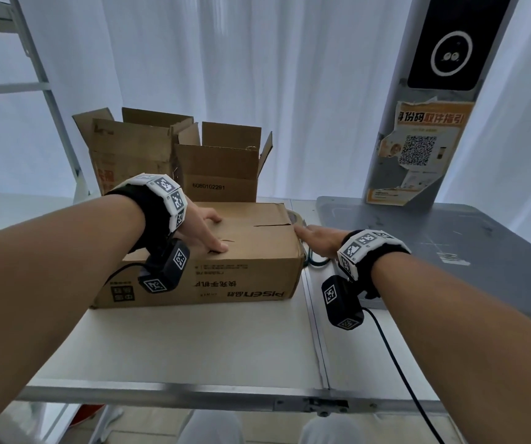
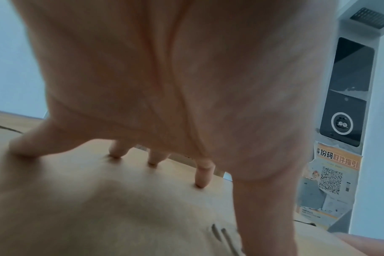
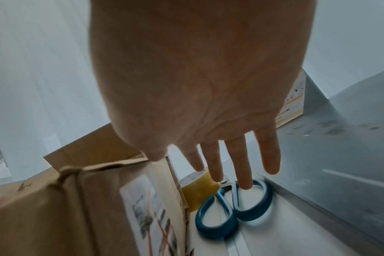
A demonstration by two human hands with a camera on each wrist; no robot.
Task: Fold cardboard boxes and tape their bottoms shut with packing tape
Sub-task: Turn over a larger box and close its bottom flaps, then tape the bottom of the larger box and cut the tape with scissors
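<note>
Upside-down, box (image 1: 241, 270) reads PISEN; rear box (image 1: 222, 174) 6080102291.

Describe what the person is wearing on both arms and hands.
Both forearms are bare, with no sleeves or gloves. Each wrist carries a black strap ringed by white blocks printed with black square markers, on the left hand side and the right hand side alike. A black camera module with similar markers hangs under each wrist, trailing a black cable.
</note>
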